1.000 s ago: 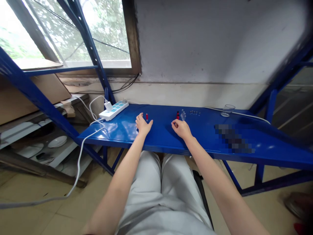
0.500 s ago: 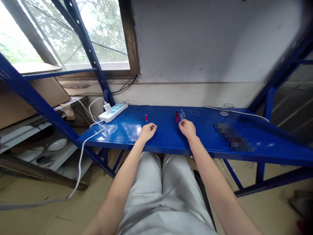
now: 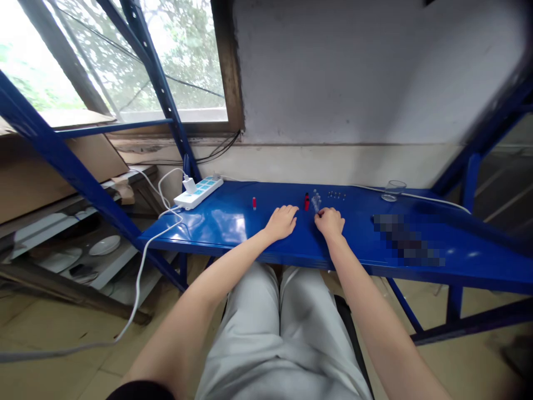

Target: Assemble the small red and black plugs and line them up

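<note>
My left hand [image 3: 282,222] is over the blue table with its fingers stretched out to the right and nothing seen in them. Just past its fingertips stand small red pieces with dark parts [image 3: 307,202]. My right hand [image 3: 330,223] has thumb and fingers pinched together at the near end of a cluster of small clear vial-like pieces [image 3: 316,199]; whatever is between the fingertips is too small to make out. Farther left, a single small red piece with a pale lower end [image 3: 254,203] stands upright. Several tiny pale pieces [image 3: 336,195] sit in rows behind my right hand.
A white power strip [image 3: 199,192] with a plug and cable lies at the table's left end. Toward the back right stands a clear glass [image 3: 393,190], with a white cable behind it. A blurred dark object [image 3: 408,240] lies right of my right hand. Blue posts frame both sides.
My left hand has moved right, toward the red pieces, and its fingers have stretched out. My right hand stays pinched by the clear pieces. The view has shifted slightly.
</note>
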Action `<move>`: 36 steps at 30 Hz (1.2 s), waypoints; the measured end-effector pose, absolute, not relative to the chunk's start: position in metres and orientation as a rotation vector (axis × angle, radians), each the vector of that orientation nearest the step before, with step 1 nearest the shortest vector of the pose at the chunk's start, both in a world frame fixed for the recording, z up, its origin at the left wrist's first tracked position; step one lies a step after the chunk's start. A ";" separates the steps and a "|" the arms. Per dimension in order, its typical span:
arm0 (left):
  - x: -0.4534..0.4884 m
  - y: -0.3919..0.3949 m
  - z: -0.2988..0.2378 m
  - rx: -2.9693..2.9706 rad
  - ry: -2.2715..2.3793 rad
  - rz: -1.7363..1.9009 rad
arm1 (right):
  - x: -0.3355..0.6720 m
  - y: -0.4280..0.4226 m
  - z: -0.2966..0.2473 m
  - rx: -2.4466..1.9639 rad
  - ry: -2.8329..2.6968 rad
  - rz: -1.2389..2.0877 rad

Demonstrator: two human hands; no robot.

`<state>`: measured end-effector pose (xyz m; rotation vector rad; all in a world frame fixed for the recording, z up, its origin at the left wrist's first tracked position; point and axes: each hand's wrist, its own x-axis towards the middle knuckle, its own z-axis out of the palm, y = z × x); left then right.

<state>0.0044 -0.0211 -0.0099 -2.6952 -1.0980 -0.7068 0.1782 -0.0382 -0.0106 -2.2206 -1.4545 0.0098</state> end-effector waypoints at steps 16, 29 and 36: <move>0.055 0.013 -0.016 -2.709 -1.247 -0.849 | 0.182 -0.023 -0.016 -2.184 -1.401 -0.012; 0.050 0.016 -0.018 -2.656 -1.303 -1.069 | 0.185 -0.017 -0.017 -2.182 -1.380 0.053; 0.042 0.010 -0.017 -2.650 -1.326 -1.448 | 0.183 -0.022 -0.016 -2.181 -1.470 0.016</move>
